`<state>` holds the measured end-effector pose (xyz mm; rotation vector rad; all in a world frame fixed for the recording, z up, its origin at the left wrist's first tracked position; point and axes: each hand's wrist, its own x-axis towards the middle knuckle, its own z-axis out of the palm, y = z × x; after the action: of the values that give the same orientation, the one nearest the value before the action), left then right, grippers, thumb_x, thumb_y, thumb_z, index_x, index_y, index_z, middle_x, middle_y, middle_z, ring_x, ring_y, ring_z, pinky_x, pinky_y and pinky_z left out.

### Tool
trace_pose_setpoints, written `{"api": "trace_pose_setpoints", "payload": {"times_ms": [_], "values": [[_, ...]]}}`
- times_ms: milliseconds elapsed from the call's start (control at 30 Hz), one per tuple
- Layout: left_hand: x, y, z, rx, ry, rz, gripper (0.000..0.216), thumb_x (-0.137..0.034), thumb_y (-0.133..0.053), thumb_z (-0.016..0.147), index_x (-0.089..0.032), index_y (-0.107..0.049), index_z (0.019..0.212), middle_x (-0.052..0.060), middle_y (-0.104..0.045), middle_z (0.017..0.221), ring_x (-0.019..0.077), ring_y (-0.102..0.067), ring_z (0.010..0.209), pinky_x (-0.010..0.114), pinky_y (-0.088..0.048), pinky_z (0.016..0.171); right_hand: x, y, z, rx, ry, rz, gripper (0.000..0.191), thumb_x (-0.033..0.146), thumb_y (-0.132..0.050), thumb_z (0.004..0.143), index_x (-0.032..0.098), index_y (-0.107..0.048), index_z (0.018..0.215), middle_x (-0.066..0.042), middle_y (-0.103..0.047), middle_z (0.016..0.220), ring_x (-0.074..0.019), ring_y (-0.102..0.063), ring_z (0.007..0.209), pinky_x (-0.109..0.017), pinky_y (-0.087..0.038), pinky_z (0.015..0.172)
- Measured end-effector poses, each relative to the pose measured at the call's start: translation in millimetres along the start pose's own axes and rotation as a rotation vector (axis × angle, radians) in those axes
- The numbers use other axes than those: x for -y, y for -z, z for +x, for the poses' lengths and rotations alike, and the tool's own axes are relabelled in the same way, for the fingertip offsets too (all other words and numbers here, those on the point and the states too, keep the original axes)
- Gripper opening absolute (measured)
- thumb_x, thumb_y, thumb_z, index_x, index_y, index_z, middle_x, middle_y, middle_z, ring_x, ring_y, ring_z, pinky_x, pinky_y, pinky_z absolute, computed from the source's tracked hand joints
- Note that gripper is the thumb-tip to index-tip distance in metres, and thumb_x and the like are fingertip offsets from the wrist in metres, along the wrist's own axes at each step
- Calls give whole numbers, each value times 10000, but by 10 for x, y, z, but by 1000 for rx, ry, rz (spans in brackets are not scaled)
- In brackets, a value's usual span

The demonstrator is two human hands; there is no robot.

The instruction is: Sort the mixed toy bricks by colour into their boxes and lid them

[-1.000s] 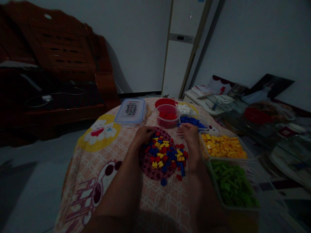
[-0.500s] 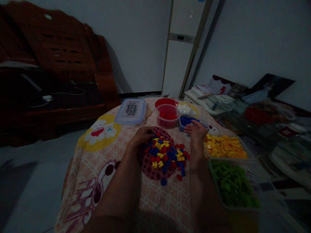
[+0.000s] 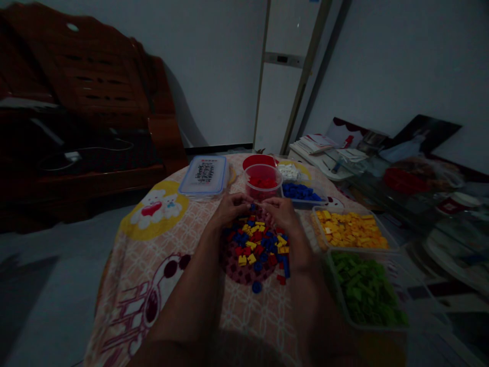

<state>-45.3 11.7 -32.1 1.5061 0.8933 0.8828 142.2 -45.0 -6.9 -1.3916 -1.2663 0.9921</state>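
A loose pile of red, yellow and blue toy building bricks [image 3: 252, 239] lies on a round maroon patterned mat [image 3: 237, 270]. Over the far edge of the pile, my left hand [image 3: 232, 209] is closed, its fingertips at a small blue brick [image 3: 252, 207] that it seems to pinch. Facing it, my right hand [image 3: 280, 211] has fingers bent together near the same brick; whatever they hold is too small and dark to make out. A round blue piece [image 3: 256, 287] rests just off the mat's near edge.
Behind the hands stands a clear round tub of red bricks [image 3: 263, 182]. To the right are boxes of blue [image 3: 301, 192], yellow [image 3: 351, 229] and green bricks [image 3: 367, 285], with white bricks [image 3: 289, 172] farther back. A lidded box [image 3: 204, 176] sits at the back left.
My right hand has moved left from beside the blue-brick box to face my left hand, its fingers now drawn together. My left hand has shifted slightly inward, and a blue brick shows at its fingertips.
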Motion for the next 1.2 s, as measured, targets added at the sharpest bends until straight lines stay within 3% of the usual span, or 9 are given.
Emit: {"api": "trace_pose_setpoints", "payload": {"times_ms": [167, 300, 400, 500, 600, 733, 833, 1033, 1200], "values": [[1, -37, 23, 66, -38, -106, 490, -466, -803, 641, -144, -692, 992, 68, -747, 914, 194, -698, 814, 308, -564, 750, -39, -137, -10, 100, 18, -113, 153, 304, -643, 752, 161, -696, 754, 28, -639, 575, -89, -540, 442, -182, -410, 416], [-23, -20, 0, 90, -40, -135, 463, -443, -809, 639, -137, -700, 969, 73, -750, 912, 193, -695, 792, 299, -556, 727, -31, -143, -14, 79, -2, -106, 128, 277, -633, 747, 164, -665, 696, 22, -640, 565, -90, -540, 432, -181, -404, 406], [-38, 62, -39, 32, -16, -118, 433, -433, -782, 662, -139, -707, 971, 77, -756, 931, 203, -698, 784, 307, -558, 707, -1, -87, -21, 37, -78, -45, 138, 295, -634, 739, 166, -653, 695, 13, -644, 551, -100, -530, 390, -185, -364, 346], [-27, 178, -62, -55, -2, -5, 391, -410, -758, 660, -134, -721, 935, 65, -755, 859, 200, -688, 744, 295, -545, 672, 8, 17, -29, -102, -91, 65, 175, 334, -647, 730, 166, -639, 679, -2, -657, 562, -102, -534, 380, -184, -344, 322], [4, 258, -54, -94, -8, 134, 368, -393, -736, 643, -133, -740, 905, 55, -752, 816, 188, -668, 718, 270, -521, 639, -11, 153, -33, -319, -11, 193, 222, 373, -660, 735, 161, -633, 676, -3, -654, 563, -91, -540, 392, -176, -366, 344], [31, 274, -31, -32, 19, 311, 276, -379, -707, 644, -144, -751, 783, 28, -726, 704, 156, -623, 633, 238, -468, 577, -66, 337, -6, -616, 52, 341, 205, 350, -682, 712, 154, -624, 717, 7, -651, 554, -92, -550, 397, -172, -391, 356], [34, 263, -32, 37, 60, 392, 238, -358, -725, 618, -148, -743, 729, 15, -707, 650, 141, -600, 592, 225, -443, 552, -118, 449, 36, -746, 45, 486, 199, 297, -699, 675, 151, -603, 770, 13, -652, 564, -113, -598, 443, -191, -463, 396], [55, 237, -55, 90, 162, 340, 226, -329, -713, 604, -152, -702, 744, 0, -682, 606, 110, -531, 471, 216, -410, 474, -198, 556, 77, -779, 125, 622, 356, 221, -754, 600, 148, -604, 915, -19, -708, 766, -142, -704, 687, -269, -607, 640], [51, 226, -57, 100, 174, 364, 188, -304, -699, 613, -158, -689, 730, -5, -680, 610, 100, -520, 461, 202, -400, 460, -171, 547, 76, -754, 142, 581, 341, 234, -751, 610, 135, -625, 912, -49, -711, 794, -165, -711, 725, -288, -612, 647]]}}
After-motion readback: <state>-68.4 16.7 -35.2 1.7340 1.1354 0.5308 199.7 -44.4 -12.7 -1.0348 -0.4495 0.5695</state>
